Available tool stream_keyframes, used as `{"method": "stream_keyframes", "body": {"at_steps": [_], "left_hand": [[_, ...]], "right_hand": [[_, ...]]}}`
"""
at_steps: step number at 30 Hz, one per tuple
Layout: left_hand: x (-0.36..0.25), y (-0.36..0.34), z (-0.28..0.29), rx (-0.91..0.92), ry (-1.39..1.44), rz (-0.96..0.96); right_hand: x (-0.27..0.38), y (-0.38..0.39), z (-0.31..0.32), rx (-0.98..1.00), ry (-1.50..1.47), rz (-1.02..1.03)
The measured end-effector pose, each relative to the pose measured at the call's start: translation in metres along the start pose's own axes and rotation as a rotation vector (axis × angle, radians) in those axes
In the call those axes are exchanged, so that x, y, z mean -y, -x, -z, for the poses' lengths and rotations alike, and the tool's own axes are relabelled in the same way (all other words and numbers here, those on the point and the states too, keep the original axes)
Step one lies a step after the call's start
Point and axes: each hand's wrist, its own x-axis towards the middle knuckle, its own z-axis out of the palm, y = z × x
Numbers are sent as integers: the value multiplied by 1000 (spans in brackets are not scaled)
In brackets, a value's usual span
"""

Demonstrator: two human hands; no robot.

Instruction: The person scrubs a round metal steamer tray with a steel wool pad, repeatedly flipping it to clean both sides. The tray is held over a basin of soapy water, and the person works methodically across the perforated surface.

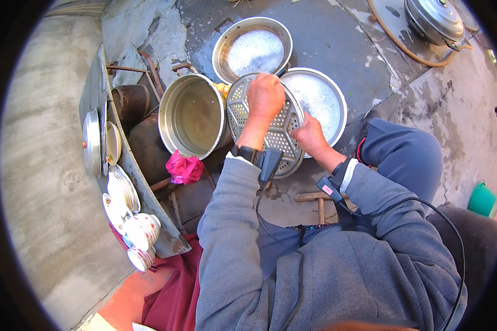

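Note:
A round metal steamer tray [290, 118], pierced with many small holes, is tilted up in front of me. My right hand [313, 137] grips its right rim, thumb on the holed face. Across the tray's upper part lies my left hand [266, 96], fingers curled closed; whatever is under them is hidden. Just left of the tray stands a deep metal pot [168, 118] of cloudy water. Beyond it sits a metal basin [218, 52] with white suds, and a second sudsy basin [342, 110] is partly behind the tray and my right hand.
On the left, a slanting board [141, 185] bears stacked plates [121, 190], floral bowls [142, 230] and a metal lid [91, 142]. A pink cloth or bag [185, 168] lies beside the pot. At far right are a lidded pot [436, 22], a hose [395, 44] and a green tub [483, 199].

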Motion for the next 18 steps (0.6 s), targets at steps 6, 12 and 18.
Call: {"method": "stream_keyframes", "body": {"at_steps": [6,12,18], "left_hand": [[18,-14,3,-56,-117,34],[14,-14,3,-55,-35,56],[10,-11,4,-26,-62,-26]], "right_hand": [[12,2,3,15,88,-19],[13,-1,1,34,14,-51],[7,-1,2,6,27,-1]]}}
